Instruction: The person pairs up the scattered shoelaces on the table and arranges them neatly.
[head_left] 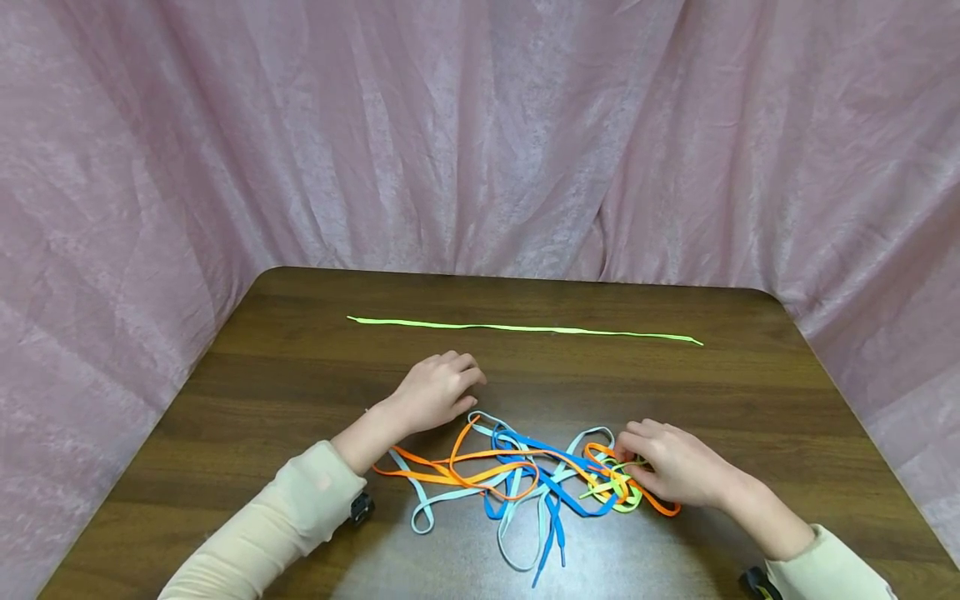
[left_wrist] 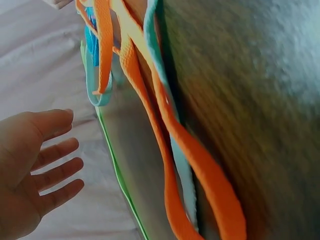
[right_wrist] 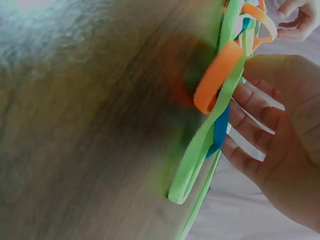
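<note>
A loose tangle of flat shoelaces lies across the front middle of the table, with an orange shoelace [head_left: 430,477], a light blue shoelace [head_left: 450,495], a blue shoelace [head_left: 556,533] and a yellow-green shoelace [head_left: 628,502]. My right hand [head_left: 678,463] is at the tangle's right end, pinching the yellow-green shoelace [right_wrist: 200,140] between thumb and fingertips. Orange and blue loops hang close to those fingers. Beyond the tangle's left part hovers my left hand [head_left: 438,390], holding nothing. Its fingers [left_wrist: 60,177] are spread and relaxed in the left wrist view.
Another yellow-green shoelace [head_left: 517,328] lies stretched nearly straight across the far part of the wooden table [head_left: 247,375]. Pink curtains [head_left: 465,142] hang behind and on both sides of the table.
</note>
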